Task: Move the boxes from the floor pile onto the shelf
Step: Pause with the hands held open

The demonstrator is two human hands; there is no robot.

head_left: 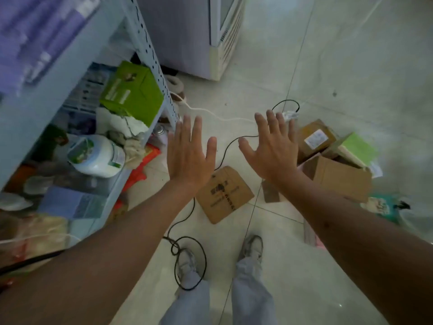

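Both my arms stretch out over the floor, palms down. My left hand [191, 153] has straight spread fingers and holds nothing. My right hand [273, 147] is likewise flat and empty. Below and between them a small brown cardboard box [226, 195] lies on the tiles. To the right is the floor pile: a labelled brown box [315, 139], an open brown carton [339, 178] and a green box [359, 148]. The pale metal shelf [150, 52] stands at the left, with a green box [132, 93] on a lower level.
A black cable [192, 263] loops on the floor by my shoes, and a white cable [210, 112] runs to a power strip. The shelf also holds a white jug [96, 156] and cloths. A white cabinet [220, 43] stands behind. A bag [384, 206] lies at the right.
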